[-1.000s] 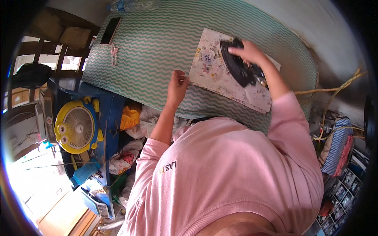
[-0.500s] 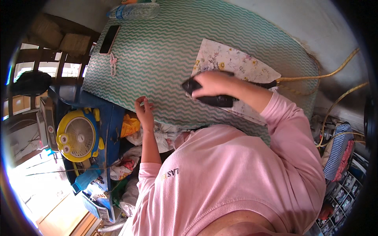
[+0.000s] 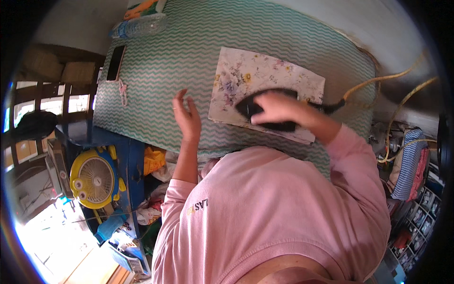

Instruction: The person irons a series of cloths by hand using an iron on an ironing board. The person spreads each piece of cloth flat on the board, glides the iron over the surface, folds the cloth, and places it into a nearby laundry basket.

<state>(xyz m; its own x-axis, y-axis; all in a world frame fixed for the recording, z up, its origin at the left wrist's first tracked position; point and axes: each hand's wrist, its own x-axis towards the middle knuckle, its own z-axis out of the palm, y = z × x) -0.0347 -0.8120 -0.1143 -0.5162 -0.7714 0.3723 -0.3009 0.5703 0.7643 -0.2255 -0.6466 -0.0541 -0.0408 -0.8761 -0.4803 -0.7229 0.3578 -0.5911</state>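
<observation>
The surface (image 3: 161,71), patterned in green zigzags, carries a folded floral cloth (image 3: 260,73) right of centre. Over the cloth's near half is a dark iron (image 3: 244,107); lingering there, if hot, it could scorch the fabric, and a crooked push might crease the layers. Its yellow cord (image 3: 373,84), trailing right, could snag a corner. The right hand (image 3: 273,108) curls round the iron; the left hand (image 3: 188,118), loosely spread, empty, risks a burn by straying closer.
</observation>
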